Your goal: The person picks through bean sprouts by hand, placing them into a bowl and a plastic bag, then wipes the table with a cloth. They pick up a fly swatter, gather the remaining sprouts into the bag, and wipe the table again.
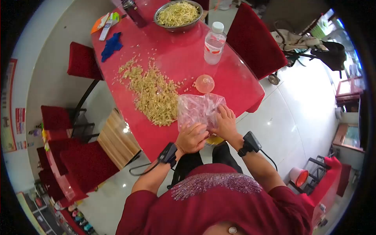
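A clear, crumpled plastic bag (196, 111) lies at the near edge of the red table. My left hand (192, 138) grips its near left side, fingers curled over the film. On the near right side, my right hand (225, 123) holds the bag with fingers bent along its edge. The two hands almost meet at the bag's near end, where the thumbs are partly hidden. Left of the bag spreads a loose pile of bean sprouts and hulls (154, 92). Just beyond the bag sits a round, translucent, pinkish lid-like object (205, 84).
A water bottle (215, 43) stands on the right of the table (178, 51). A metal bowl (177, 28) of sprouts and a dark flask (133, 13) are at the back. A blue cloth (112, 47) lies left. Red chairs (254, 41) surround the table.
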